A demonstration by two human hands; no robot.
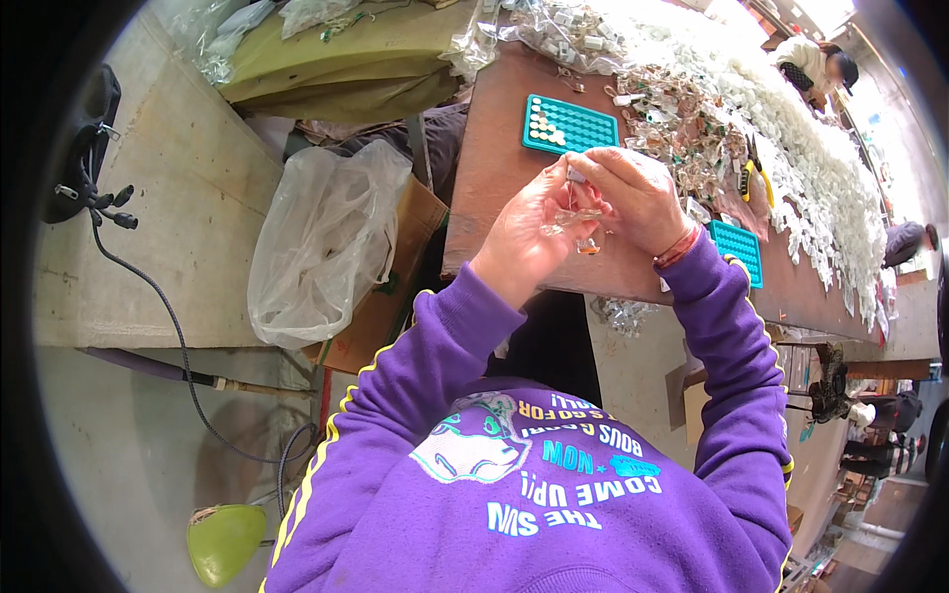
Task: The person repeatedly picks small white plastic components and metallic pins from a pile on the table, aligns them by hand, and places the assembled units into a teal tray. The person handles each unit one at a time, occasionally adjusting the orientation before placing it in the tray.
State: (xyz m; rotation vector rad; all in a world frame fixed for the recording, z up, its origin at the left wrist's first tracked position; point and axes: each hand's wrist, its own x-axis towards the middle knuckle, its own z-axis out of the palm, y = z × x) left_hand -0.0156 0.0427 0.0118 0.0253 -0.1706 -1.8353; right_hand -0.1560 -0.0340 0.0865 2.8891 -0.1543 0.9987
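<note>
Both hands (pixel 583 203) pinching small clear part (pixel 573 219), teal tray (pixel 568 125) w/ few pale pieces

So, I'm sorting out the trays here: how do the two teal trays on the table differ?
The far teal tray lies fully in view with pale pieces filling some slots at one end; the near teal tray is partly hidden behind the right hand and its sleeve, its visible slots looking empty. Both are teal grids.

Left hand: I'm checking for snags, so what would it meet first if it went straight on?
Probably the right hand pressed against the left hand; beyond lies the teal plastic tray. Depth is unclear.
</note>
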